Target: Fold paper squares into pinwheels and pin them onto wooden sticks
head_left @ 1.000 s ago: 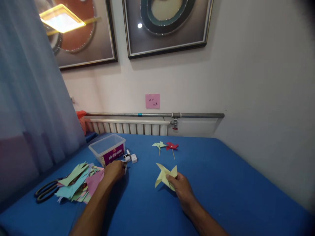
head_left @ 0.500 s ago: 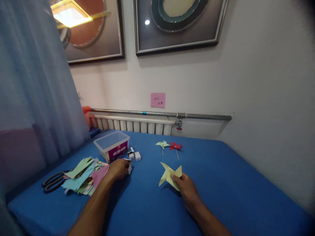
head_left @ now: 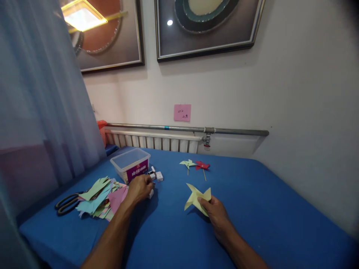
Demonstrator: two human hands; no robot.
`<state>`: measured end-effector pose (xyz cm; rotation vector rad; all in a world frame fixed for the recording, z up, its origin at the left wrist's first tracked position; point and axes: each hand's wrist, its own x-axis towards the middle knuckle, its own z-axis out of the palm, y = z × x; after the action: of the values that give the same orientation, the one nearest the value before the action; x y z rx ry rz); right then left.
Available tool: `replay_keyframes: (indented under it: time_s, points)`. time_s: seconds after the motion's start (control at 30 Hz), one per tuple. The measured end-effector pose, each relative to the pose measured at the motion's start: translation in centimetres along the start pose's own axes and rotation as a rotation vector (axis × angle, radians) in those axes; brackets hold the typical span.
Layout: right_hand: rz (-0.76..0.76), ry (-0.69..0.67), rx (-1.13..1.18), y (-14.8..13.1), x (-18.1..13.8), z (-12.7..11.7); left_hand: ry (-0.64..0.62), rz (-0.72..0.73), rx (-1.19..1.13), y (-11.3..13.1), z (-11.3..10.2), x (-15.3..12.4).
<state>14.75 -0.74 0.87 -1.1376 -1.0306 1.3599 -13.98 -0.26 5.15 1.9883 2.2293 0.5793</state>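
Observation:
My right hand (head_left: 217, 215) pinches a pale yellow paper pinwheel (head_left: 197, 199) near its middle, thumb on top, above the blue cloth. On the left, my left hand (head_left: 141, 188) is closed with its fingertips down by a small white box (head_left: 151, 194), which it partly hides. What those fingers hold, if anything, cannot be made out. Just beyond that hand lie more small white boxes (head_left: 159, 176). Farther back rest a light green pinwheel (head_left: 187, 163) and a red pinwheel (head_left: 202, 166), each on a thin stick.
Behind my left hand stands a clear plastic tub (head_left: 130, 163) with a purple label. Coloured paper scraps (head_left: 98, 200) are heaped at the left, partly over black-handled scissors (head_left: 67, 203). A blue curtain (head_left: 50, 93) hangs left; a radiator (head_left: 157, 142) and pipe run along the wall.
My left hand has lifted slightly from the small box, its fingers still closed. My right hand keeps the yellow pinwheel in nearly the same spot. The whole view has shifted a little.

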Motion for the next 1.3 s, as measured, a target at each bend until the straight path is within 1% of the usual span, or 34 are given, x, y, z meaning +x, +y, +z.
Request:
replay_keyframes:
  time_s: [0.07, 0.13, 0.2, 0.27, 0.37, 0.5, 0.67, 0.8, 0.9, 1.07, 1.17, 1.3]
  points:
    - [-0.001, 0.002, 0.003, 0.1, 0.1, 0.0, -0.034, 0.148, -0.022, 1.1, 0.8, -0.4]
    - [0.004, 0.005, 0.009, 0.2, 0.3, -0.1, -0.112, 0.279, 0.006, 2.4, 1.9, -0.9]
    - [0.005, 0.001, 0.021, 0.4, 0.4, -0.1, -0.194, 0.358, 0.06, 3.6, 3.0, -1.4]
    - [-0.002, -0.005, 0.042, 0.5, 0.4, -0.2, -0.239, 0.397, 0.104, 4.3, 3.8, -1.7]
    - [0.0, -0.014, 0.061, 0.5, 0.5, -0.2, -0.261, 0.401, 0.109, 4.5, 4.3, -1.7]
    - [-0.002, -0.012, 0.058, 0.3, 0.4, -0.1, -0.272, 0.407, 0.071, 4.1, 4.4, -1.4]
    - [0.009, -0.039, 0.081, 0.3, 0.3, 0.0, -0.259, 0.395, 0.023, 3.6, 4.7, -1.2]
    - [0.006, -0.022, 0.077, 0.5, 0.5, -0.1, -0.242, 0.381, -0.045, 3.1, 4.9, -0.8]
    - [0.012, -0.005, 0.068, 0.5, 0.6, -0.1, -0.223, 0.383, -0.084, 2.6, 4.8, -0.7]
    - [0.022, -0.029, 0.077, 0.5, 0.5, -0.2, -0.255, 0.453, -0.127, 2.5, 4.1, -1.0]
    - [0.01, -0.024, 0.068, 0.5, 0.5, -0.2, -0.275, 0.496, -0.096, 2.9, 3.9, -1.4]
    - [-0.006, -0.013, 0.048, 0.5, 0.5, -0.1, -0.268, 0.505, -0.011, 3.2, 4.0, -1.6]
